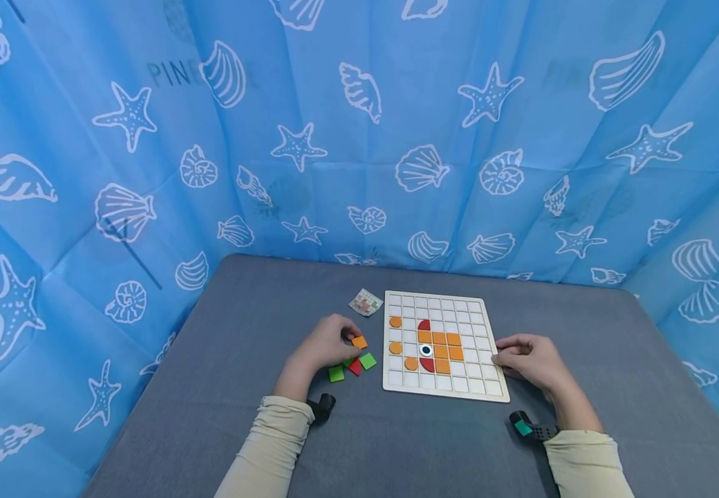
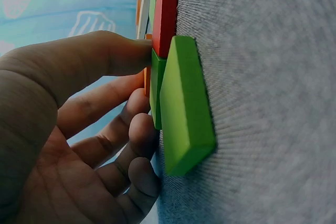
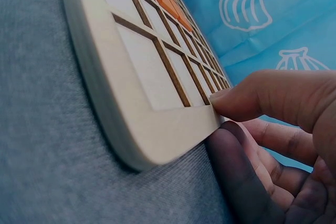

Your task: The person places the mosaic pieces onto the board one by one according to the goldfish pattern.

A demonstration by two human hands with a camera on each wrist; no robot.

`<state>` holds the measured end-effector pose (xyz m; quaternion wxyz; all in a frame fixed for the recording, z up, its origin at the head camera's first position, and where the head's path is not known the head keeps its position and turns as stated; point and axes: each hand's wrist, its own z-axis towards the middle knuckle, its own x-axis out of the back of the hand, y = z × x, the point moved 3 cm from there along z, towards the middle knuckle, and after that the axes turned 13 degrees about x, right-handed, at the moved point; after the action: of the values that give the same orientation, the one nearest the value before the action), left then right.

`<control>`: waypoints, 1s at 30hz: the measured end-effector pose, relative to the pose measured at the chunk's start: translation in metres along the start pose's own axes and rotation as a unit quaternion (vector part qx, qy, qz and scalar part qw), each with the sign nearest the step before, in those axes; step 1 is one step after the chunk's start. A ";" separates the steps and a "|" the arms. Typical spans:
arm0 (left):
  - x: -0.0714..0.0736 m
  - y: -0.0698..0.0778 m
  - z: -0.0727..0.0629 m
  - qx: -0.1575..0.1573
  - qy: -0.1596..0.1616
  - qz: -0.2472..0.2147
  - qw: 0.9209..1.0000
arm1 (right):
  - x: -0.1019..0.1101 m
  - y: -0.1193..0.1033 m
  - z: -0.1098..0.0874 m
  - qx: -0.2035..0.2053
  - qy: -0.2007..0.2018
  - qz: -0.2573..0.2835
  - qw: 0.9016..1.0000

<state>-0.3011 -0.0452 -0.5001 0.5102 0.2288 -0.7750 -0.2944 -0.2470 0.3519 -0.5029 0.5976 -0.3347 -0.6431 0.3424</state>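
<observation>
Blue curtain (image 1: 359, 41) printed with white seashells and starfish fills the upper frame; at upper left, the faint letters "PIN" can be read, the rest of the word being unclear behind a printed shell. Below is a grey surface (image 1: 241, 373).

Left of centre in the lower frame, a cream-sleeved arm reaches up from the bottom edge, its wrist turned toward the right. The left hand (image 1: 328, 344) is nearly closed, thumb and index finger pinching an orange square tile (image 1: 359, 342); the left wrist view shows the other fingers loosely curled. Around the fingertips lie a green tile (image 1: 336, 374), a red tile (image 1: 355, 366) and other green pieces. Just above, a small picture card (image 1: 365, 303) shows a coloured pattern too small to make out.

Right of centre lies a white gridded board (image 1: 482, 340). Its left and middle cells hold orange discs, red pieces, orange squares and a round eye piece (image 1: 426, 350).

At the board's right edge, the right hand (image 1: 535, 361) leans in from lower right, gripping the rim, thumb on top and fingers curled below it. A teal patch (image 1: 523, 427) marks the black wrist device.
</observation>
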 end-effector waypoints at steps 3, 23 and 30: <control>0.000 0.000 0.000 0.002 0.000 -0.003 1.000 | 0.000 0.000 0.000 0.002 -0.001 -0.002 1.000; -0.011 0.048 -0.007 -0.109 0.005 -0.042 0.993 | 0.000 -0.001 0.000 -0.005 0.000 0.003 1.000; -0.030 0.080 -0.004 -0.157 -0.019 -0.019 0.987 | 0.000 -0.001 0.000 -0.003 0.003 -0.003 1.000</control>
<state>-0.2903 0.0310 -0.4637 0.5190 0.1549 -0.7244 -0.4265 -0.2468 0.3512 -0.5016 0.5994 -0.3354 -0.6438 0.3373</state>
